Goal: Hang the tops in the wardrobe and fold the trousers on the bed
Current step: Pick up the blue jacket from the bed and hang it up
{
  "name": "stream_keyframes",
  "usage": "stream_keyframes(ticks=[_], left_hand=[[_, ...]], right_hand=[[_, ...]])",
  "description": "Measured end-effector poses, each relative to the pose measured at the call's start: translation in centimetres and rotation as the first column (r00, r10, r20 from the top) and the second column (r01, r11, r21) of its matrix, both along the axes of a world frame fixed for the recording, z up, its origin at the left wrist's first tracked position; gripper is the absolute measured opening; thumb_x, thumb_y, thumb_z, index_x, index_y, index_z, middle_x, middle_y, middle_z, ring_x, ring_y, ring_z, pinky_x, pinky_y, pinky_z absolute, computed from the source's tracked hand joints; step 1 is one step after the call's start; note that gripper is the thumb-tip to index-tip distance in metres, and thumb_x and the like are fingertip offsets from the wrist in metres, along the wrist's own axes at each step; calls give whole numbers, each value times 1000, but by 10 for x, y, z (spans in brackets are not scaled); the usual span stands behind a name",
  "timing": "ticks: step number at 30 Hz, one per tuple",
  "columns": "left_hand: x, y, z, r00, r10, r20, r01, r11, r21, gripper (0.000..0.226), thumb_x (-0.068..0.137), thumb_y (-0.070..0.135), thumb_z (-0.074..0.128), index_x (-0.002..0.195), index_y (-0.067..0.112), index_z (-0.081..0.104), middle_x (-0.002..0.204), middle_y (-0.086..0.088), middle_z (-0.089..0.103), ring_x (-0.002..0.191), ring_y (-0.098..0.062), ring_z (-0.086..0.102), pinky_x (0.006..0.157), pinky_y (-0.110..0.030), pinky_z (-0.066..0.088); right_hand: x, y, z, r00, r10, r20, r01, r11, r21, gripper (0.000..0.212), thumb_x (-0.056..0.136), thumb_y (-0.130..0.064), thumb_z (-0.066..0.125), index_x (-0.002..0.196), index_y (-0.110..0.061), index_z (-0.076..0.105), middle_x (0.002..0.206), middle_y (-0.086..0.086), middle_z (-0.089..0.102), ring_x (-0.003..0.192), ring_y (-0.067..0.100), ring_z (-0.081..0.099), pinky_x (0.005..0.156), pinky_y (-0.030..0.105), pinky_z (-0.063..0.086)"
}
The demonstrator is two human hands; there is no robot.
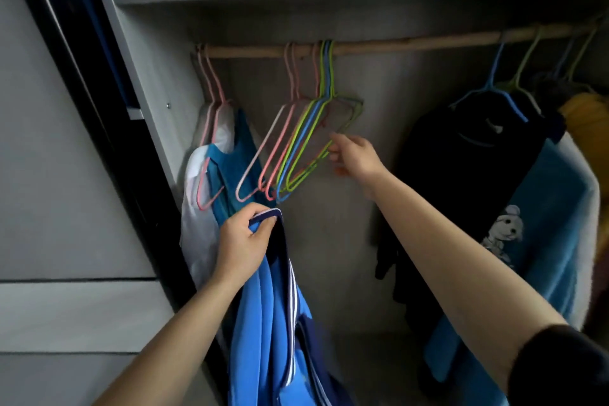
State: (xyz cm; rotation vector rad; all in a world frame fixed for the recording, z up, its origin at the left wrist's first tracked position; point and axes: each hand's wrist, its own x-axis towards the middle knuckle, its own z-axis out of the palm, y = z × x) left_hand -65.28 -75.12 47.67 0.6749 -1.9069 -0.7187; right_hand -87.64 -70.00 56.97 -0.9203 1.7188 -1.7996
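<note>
left hand (244, 241) low at centre, fingers and thumb curled round navy collar of blue top (263, 323); top hangs down from grip, in front of open wardrobe (148, 76), not on a hanger. right hand (356, 155) stretched to bunch of bare hangers on wooden rail (395, 43), pinching lower bar of green hanger (309, 171), slightly blurred. white-and-blue top (197, 208) hung far left, black top (468, 158) hung right.

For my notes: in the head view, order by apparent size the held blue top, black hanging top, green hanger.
Largest: blue top and black top, about alike; blue is nearer and cropped. Smallest: green hanger.
</note>
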Motion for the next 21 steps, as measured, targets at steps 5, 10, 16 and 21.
stream_keyframes(ticks=[5, 10, 16, 21], left_hand=[[4, -33, -2, 999, -31, -15, 31, 999, 14, 15, 89, 12, 69, 79, 23, 66, 74, 7, 68, 73, -10, 64, 69, -21, 47], [1, -42, -3, 998, -60, -30, 59, 998, -24, 14, 88, 11, 70, 80, 22, 69, 75, 10, 69, 73, -6, 64, 68, -18, 47], [-8, -31, -8, 998, -55, -26, 54, 998, -18, 14, 87, 8, 70, 82, 20, 72, 76, 12, 70, 73, -5, 65, 70, -16, 46], [-24, -14, -17, 1000, -25, 9, 25, 1000, -1, 15, 86, 10, 71, 79, 24, 72, 75, 18, 69, 76, -1, 65, 71, -15, 46]], right_hand=[[15, -40, 9, 993, -41, -111, 42, 999, 11, 24, 97, -35, 62, 90, -13, 68, 69, -4, 59, 59, 10, 53, 56, 26, 42], [9, -44, 8, 888, -291, -355, 288, 956, -61, 27, 93, -21, 59, 66, -20, 59, 72, 6, 68, 80, 28, 66, 75, 37, 51], [-8, -4, 0, 830, -458, -319, 360, 876, -322, 10, 100, -28, 49, 91, -27, 52, 67, -12, 56, 67, 12, 58, 63, 26, 44], [-12, 57, -64, 845, -398, -356, 316, 910, -268, 8, 81, -38, 53, 86, -31, 52, 63, -12, 57, 56, 5, 52, 59, 28, 48]])
